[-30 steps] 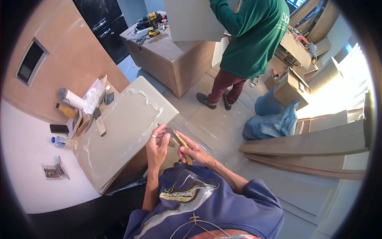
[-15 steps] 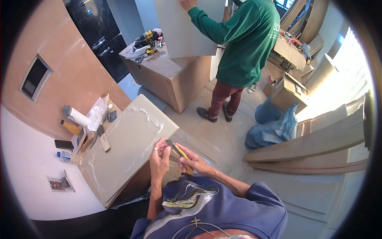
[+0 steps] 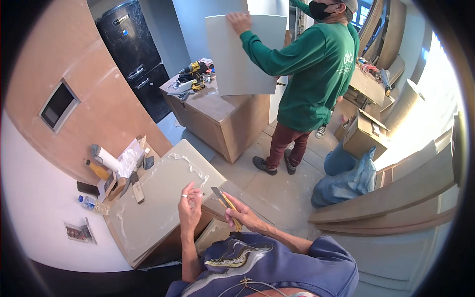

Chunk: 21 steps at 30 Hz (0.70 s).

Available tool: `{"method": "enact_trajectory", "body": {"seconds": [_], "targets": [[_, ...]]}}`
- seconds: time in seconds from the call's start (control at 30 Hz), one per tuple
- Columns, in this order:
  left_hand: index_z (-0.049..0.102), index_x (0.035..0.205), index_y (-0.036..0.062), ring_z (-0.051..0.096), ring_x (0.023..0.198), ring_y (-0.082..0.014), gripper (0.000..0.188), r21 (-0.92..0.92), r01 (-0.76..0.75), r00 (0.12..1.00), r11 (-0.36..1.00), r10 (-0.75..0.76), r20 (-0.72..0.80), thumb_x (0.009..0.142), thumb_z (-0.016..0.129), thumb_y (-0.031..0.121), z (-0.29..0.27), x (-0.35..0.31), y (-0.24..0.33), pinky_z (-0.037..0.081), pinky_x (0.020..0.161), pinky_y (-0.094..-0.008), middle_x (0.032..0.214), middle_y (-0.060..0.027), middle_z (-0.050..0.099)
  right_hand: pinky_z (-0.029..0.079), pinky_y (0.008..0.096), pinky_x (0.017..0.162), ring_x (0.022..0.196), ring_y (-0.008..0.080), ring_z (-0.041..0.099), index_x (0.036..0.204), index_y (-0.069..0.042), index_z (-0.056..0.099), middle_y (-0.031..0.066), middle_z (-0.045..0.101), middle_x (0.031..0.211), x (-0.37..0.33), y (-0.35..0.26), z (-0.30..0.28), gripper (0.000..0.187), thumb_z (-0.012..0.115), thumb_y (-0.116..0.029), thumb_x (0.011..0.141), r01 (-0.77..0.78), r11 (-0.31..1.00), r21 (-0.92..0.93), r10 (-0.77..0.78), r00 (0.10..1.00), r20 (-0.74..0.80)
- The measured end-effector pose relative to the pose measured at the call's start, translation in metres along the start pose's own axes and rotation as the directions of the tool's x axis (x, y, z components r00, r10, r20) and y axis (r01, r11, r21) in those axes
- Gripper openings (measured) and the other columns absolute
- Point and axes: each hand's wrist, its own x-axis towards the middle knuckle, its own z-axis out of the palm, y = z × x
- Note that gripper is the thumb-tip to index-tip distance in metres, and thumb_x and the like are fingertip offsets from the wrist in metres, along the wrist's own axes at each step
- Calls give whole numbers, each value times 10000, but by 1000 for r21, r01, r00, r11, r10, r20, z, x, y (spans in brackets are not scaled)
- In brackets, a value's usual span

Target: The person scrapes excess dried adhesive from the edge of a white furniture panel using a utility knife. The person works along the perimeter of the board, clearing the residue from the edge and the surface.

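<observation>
My right hand (image 3: 242, 214) is wrapped round a yellow-handled utility knife (image 3: 228, 202), its broad dark blade slanting up and to the left. Just left of the blade, apart from it, my left hand (image 3: 189, 212) is raised with loosely bent fingers and a ring on one. I make out no tool in it. Both hands are in front of my body, near the right edge of a flat greyish board (image 3: 158, 198). A ragged white bead of paste (image 3: 190, 166) runs along the board's far side, and fainter smears mark its left part.
A water bottle (image 3: 94, 204), phone (image 3: 88, 188), orange bottle (image 3: 97, 170) and paper roll (image 3: 105, 157) stand or lie left of the board. Ahead, a person in green (image 3: 316, 74) holds a pale panel (image 3: 247, 54) beside a wooden box (image 3: 217, 128) bearing drills. Blue bags (image 3: 346, 183) and curved boards (image 3: 391, 200) are right.
My left hand has drawn away leftward from the knife blade, which it was touching or close to. The knife stays in my right hand. The person's panel is lower in the view.
</observation>
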Motion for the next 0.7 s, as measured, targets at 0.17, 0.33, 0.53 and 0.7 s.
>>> {"method": "enact_trajectory", "body": {"seconds": [0.17, 0.33, 0.53, 0.7], "targets": [[515, 1439, 16, 664, 997, -202, 470, 179, -11, 992, 984, 34, -123, 1001, 631, 143, -43, 26, -25, 534, 926, -361, 1159, -139, 679, 519, 265, 715, 756, 96, 594, 1673, -205, 162, 28, 606, 890, -2, 0, -12, 689, 528, -184, 1089, -3, 1000, -6, 3, 999, -46], [521, 1436, 13, 668, 992, -218, 480, 286, 75, 967, 955, 1, -256, 990, 642, 141, -113, 61, -93, 531, 929, -378, 1192, -144, 663, 526, 270, 702, 749, 107, 600, 1670, -188, 167, 34, 609, 879, -8, -2, -26, 687, 529, -176, 1087, -7, 1000, 2, 7, 997, -73], [594, 1312, -1, 632, 1129, -354, 375, 603, 183, 855, 777, 177, -488, 958, 642, 114, -171, 53, -179, 489, 1015, -442, 1236, -205, 649, 532, 275, 672, 728, 112, 604, 1669, -174, 160, 40, 610, 881, -19, -2, -49, 717, 558, -169, 1072, -18, 999, 35, 23, 989, -147], [652, 1165, 13, 586, 1222, -395, 259, 721, 226, 789, 655, 311, -530, 943, 642, 145, -166, 38, -192, 456, 1052, -488, 1286, -210, 637, 533, 276, 675, 728, 119, 604, 1669, -160, 150, 44, 608, 878, -25, -3, -67, 729, 564, -163, 1069, -60, 998, 7, 61, 980, -192]]}}
